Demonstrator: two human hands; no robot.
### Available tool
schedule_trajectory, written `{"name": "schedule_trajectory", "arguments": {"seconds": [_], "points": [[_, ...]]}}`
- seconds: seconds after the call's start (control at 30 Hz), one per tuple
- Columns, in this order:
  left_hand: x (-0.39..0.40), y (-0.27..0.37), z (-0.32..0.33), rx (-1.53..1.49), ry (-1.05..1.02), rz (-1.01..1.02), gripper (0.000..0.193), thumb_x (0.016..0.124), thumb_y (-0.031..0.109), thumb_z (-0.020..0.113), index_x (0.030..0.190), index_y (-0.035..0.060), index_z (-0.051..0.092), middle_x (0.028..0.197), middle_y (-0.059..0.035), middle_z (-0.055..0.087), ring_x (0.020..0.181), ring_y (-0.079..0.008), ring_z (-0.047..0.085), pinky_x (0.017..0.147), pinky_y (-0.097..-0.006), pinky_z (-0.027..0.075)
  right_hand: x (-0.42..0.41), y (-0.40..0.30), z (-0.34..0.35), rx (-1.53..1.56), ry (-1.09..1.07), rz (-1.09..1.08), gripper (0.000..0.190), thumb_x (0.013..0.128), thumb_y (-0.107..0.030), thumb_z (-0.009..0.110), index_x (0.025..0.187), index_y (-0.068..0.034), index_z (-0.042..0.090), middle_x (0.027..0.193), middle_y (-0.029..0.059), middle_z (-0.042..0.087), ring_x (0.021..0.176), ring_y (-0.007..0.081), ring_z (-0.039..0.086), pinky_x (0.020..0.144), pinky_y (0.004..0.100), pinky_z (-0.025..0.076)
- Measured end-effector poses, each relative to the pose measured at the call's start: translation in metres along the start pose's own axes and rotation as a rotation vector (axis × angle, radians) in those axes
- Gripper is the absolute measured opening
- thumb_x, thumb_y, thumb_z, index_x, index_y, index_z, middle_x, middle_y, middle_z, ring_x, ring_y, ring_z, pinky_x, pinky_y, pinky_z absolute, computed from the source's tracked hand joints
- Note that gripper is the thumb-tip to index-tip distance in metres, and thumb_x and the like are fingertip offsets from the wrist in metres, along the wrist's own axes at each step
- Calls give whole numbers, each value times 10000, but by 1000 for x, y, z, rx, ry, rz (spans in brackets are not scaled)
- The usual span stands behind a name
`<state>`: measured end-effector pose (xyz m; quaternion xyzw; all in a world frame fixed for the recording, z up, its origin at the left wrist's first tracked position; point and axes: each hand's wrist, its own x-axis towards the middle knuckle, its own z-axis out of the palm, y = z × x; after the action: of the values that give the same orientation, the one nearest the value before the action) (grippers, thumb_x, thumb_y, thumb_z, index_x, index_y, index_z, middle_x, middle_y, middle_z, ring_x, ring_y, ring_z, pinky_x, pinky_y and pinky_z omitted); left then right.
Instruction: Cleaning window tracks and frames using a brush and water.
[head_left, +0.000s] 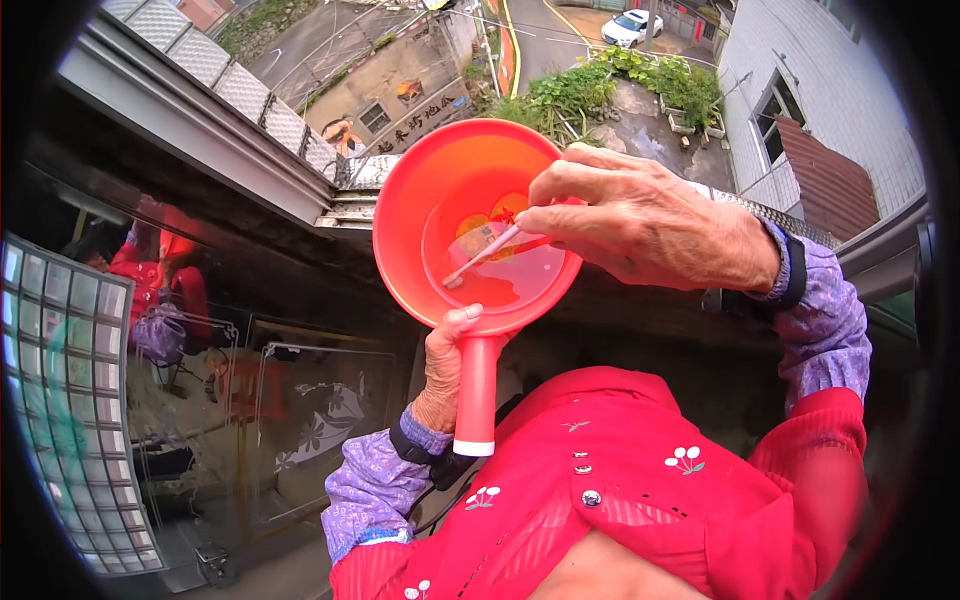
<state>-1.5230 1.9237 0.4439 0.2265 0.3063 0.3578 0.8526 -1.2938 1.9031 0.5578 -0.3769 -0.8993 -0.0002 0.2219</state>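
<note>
My left hand (447, 360) grips a red plastic dipper (405, 187) where its bowl meets the handle. The bowl is tilted, with clear liquid (517, 289) lying in it. Between thumb and fingers, my right hand (637, 217) pinches a thin pale stick (487, 256), possibly a toothbrush, over the bowl. The stick's lower end reaches the liquid near the bowl's left inner side. The fingers partly cover the dipper's right rim. A printed pattern shows at the bowl's bottom.
The dipper is at a window opening with a metal frame (202, 112) at the left. Dark glass (322, 420) with reflections stands at the lower left. Outside, far below, are plants (574, 90), a road (536, 37), a white car (631, 28) and a tiled wall (825, 97).
</note>
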Motion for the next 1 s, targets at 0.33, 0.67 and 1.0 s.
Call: {"name": "schedule_trajectory", "arguments": {"seconds": [0.33, 0.67, 1.0], "points": [[0, 9, 2, 13, 7, -1, 541, 690, 207, 579, 1188, 89, 405, 1162, -138, 492, 1068, -300, 493, 864, -504, 400, 59, 46, 51, -305, -523, -86, 154, 747, -198, 542, 662, -76, 583, 588, 65, 576, 576, 227, 587, 510, 357, 447], [-6, 19, -3, 119, -31, -49, 630, 721, 283, 584, 1258, 53, 349, 1210, -139, 478, 1095, -284, 487, 882, -488, 410, 38, 20, 36, -357, -334, -119, 133, 746, -179, 534, 666, -74, 539, 570, 82, 544, 543, 237, 578, 504, 354, 441], [-1, 23, -1, 122, -30, -54, 626, 734, 272, 562, 1276, 65, 326, 1232, -135, 463, 1123, -294, 470, 888, -525, 401, 40, 7, 38, -430, -410, -6, 141, 740, -183, 506, 734, -51, 554, 600, 51, 503, 585, 196, 516, 520, 330, 360]]}}
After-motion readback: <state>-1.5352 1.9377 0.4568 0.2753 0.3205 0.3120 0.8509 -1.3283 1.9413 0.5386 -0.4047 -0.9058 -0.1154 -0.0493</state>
